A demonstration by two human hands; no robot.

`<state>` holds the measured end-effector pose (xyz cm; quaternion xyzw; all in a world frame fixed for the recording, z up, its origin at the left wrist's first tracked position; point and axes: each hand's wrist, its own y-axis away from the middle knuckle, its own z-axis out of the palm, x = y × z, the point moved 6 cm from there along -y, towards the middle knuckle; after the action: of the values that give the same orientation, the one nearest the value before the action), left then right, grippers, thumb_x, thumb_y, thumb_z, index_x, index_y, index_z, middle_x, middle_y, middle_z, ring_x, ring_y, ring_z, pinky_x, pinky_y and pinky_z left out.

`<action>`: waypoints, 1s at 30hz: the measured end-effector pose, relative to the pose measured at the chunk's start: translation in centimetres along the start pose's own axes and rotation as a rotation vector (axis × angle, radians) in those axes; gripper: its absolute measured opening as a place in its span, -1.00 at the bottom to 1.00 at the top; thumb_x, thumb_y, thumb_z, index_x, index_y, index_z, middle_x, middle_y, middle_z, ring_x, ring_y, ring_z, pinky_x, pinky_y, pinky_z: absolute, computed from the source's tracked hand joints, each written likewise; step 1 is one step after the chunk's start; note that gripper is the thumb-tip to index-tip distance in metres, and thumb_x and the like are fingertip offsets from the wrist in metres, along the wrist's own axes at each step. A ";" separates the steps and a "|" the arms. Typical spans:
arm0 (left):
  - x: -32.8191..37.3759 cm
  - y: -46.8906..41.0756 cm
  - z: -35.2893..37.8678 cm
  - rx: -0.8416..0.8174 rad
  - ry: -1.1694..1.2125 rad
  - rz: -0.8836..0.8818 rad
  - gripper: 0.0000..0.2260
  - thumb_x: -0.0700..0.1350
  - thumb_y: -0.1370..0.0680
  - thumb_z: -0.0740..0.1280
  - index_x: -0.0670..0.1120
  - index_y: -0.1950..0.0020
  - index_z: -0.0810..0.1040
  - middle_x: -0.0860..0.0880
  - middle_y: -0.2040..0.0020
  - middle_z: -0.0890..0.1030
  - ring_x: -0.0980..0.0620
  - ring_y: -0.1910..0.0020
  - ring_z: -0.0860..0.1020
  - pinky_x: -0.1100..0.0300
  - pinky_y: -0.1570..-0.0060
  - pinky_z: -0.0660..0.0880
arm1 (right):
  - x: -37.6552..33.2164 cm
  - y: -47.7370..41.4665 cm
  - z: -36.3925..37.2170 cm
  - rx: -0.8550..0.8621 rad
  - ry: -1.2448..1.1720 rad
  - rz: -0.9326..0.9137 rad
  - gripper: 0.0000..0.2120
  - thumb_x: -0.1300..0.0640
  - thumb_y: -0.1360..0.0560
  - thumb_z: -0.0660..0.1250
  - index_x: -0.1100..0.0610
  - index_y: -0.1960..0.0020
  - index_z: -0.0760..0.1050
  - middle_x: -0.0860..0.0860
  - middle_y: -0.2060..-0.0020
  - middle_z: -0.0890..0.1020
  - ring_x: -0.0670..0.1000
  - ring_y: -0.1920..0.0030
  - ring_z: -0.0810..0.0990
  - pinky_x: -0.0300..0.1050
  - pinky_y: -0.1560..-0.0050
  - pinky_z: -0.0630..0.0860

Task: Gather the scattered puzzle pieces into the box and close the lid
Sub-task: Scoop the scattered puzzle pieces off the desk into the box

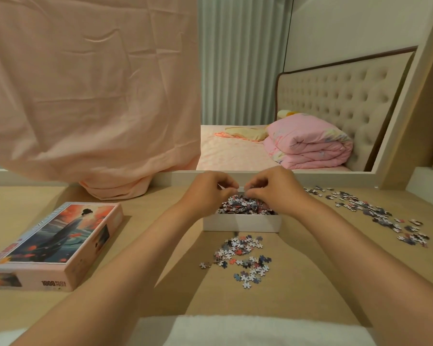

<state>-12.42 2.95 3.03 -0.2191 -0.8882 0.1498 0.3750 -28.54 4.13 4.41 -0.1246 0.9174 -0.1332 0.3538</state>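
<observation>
Center frame, the left hand (208, 193) and right hand (273, 193) curled their fingers (229, 187) over the box (243, 224), likely dropping pieces (240, 206) in. Whether they gripped any was unclear.

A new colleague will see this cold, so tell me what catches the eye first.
The left hand and right hand meet with curled fingers over the white box at centre, which is heaped with puzzle pieces. More loose pieces lie scattered in front of it and to the right, and the picture lid rests at the left. Behind, a big pink cloth hangs at upper left.
</observation>
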 end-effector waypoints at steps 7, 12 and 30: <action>-1.9 -0.9 2.8 -0.180 -0.175 -0.038 -0.64 0.02 -0.66 0.18 -0.06 0.28 0.52 0.00 0.45 0.43 0.06 0.45 0.33 0.13 0.40 0.20 | 1.8 -1.2 3.1 -0.227 0.191 -0.034 -0.77 0.07 -0.63 0.26 0.01 -0.18 0.64 -0.09 0.23 0.65 -0.09 0.23 0.55 -0.25 0.28 0.36; -2.2 -0.1 2.9 -0.192 -0.199 -0.010 -0.75 -0.03 -0.65 0.19 -0.01 0.06 0.64 -0.01 0.15 0.61 -0.01 0.20 0.53 0.05 0.14 0.46 | 2.6 -1.2 2.4 -0.088 0.191 -0.041 -0.80 0.06 -0.61 0.30 0.03 -0.11 0.67 -0.06 0.12 0.67 -0.05 0.11 0.57 -0.17 0.12 0.37; -2.5 9.3 0.3 -0.471 -0.345 -0.068 -0.80 0.07 -0.43 0.40 0.17 -0.05 0.57 0.21 0.10 0.56 0.24 0.15 0.51 0.26 0.10 0.48 | -0.9 7.4 6.3 -0.550 0.442 -0.175 -0.57 0.24 -0.59 0.16 -0.04 -0.39 0.49 -0.05 -0.33 0.54 0.03 -0.32 0.48 0.01 -0.33 0.44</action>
<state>-8.49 9.69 -2.68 -0.2415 -0.9560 -0.0382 0.1621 -24.59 10.29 -2.01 -0.2615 0.9590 0.0649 0.0877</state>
